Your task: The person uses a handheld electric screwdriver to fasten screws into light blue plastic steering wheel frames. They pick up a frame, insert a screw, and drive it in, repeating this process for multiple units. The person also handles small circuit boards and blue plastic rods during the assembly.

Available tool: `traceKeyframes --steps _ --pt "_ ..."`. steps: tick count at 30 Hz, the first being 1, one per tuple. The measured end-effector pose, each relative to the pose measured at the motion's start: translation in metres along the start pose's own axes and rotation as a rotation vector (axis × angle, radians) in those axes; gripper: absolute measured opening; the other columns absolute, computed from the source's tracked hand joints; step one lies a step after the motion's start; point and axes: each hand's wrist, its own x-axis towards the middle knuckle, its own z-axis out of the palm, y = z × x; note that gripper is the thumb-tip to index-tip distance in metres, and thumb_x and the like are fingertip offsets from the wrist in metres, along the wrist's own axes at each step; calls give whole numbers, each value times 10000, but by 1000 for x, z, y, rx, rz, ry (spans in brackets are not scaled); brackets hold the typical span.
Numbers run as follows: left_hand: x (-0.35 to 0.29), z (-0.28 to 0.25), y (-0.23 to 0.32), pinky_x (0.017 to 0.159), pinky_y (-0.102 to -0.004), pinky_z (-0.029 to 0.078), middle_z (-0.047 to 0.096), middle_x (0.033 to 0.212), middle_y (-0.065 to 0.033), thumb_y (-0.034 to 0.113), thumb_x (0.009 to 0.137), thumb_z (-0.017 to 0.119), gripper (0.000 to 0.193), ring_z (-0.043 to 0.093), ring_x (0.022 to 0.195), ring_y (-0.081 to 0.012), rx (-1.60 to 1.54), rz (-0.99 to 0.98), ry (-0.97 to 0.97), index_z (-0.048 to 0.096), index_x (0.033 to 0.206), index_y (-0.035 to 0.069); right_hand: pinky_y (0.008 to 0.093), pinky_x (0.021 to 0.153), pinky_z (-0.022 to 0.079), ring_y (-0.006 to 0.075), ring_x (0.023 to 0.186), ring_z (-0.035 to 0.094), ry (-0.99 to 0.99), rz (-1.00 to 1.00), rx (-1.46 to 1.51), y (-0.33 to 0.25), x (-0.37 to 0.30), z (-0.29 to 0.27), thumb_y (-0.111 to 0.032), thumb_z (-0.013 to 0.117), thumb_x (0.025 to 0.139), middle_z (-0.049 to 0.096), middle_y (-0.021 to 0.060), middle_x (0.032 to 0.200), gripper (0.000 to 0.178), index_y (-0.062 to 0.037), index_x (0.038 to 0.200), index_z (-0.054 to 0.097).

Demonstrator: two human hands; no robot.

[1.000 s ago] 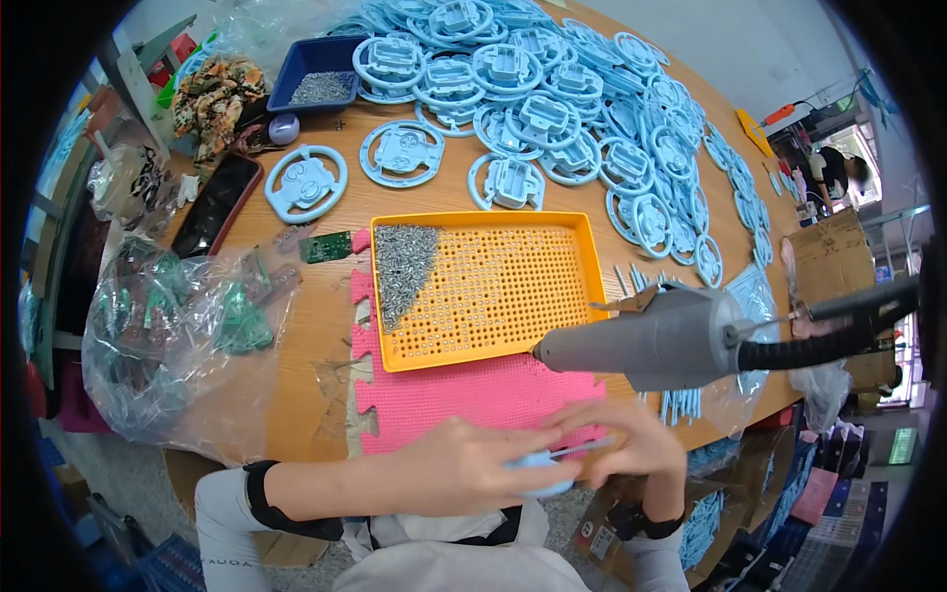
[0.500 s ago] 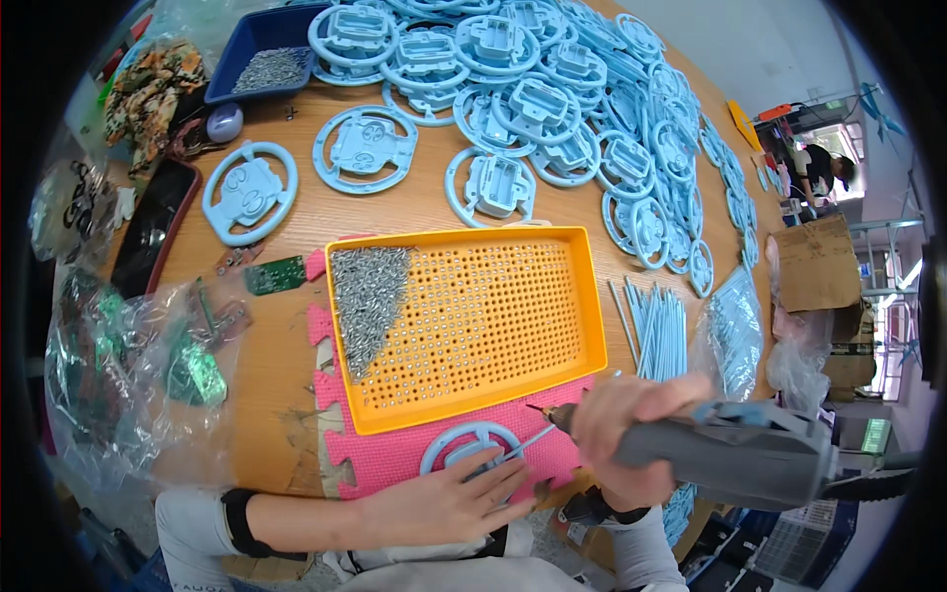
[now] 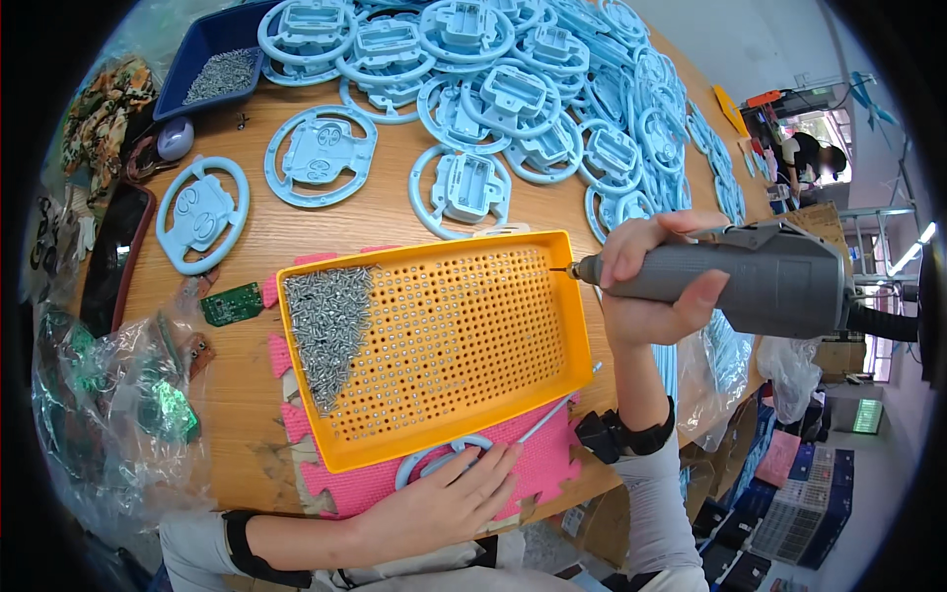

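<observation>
My right hand (image 3: 636, 321) grips a grey electric screwdriver (image 3: 760, 281), held level with its bit pointing left over the right wall of a yellow tray (image 3: 444, 446). The tray has a perforated floor; silver screws (image 3: 326, 331) are heaped at its left end, and many holes there hold screws. My left hand (image 3: 434, 503) lies flat, fingers stretched out, on a light blue toy steering wheel (image 3: 404, 472) that it partly covers. A thin light blue rod (image 3: 547, 416) sticks out to the right of that wheel. Both rest on a pink foam mat (image 3: 557, 464).
A large pile of blue steering wheels (image 3: 513, 94) fills the far side. At far left stand a dark blue bin (image 3: 173, 94) of screws and a purple mouse (image 3: 176, 138). A green circuit board (image 3: 232, 306) and plastic bags (image 3: 109, 405) lie left. Someone works at far right.
My right hand has lifted the screwdriver up and away from the wheel to the tray's right edge. My left hand stays on the wheel. The whole view has shifted slightly.
</observation>
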Motion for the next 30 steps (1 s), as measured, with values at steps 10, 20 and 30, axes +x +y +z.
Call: traceKeyframes --steps 10,20,30 --pt "2 -1 -4 1006 -383 361 480 1335 -217 224 881 448 411 481 1208 -301 -52 12 -7 533 1209 -8 260 403 361 147 397 421 -30 4 -79 9 -3 -6 -559 448 893 451 66 522 554 -17 1007 443" --pt "1 0 -4 1014 -380 354 479 1338 -208 231 877 448 420 475 1213 -297 -50 1 -17 533 1215 -4 260 403 359 146 401 421 -59 8 -120 12 -6 -7 -564 449 891 450 65 523 560 -16 1006 445" --pt "3 -1 -4 1020 -370 350 496 1327 -186 280 907 435 423 474 1211 -284 -31 3 -25 543 1205 1 249 397 356 136 394 420 -33 -12 -155 10 -8 -6 -588 443 886 445 59 514 575 -22 985 448"
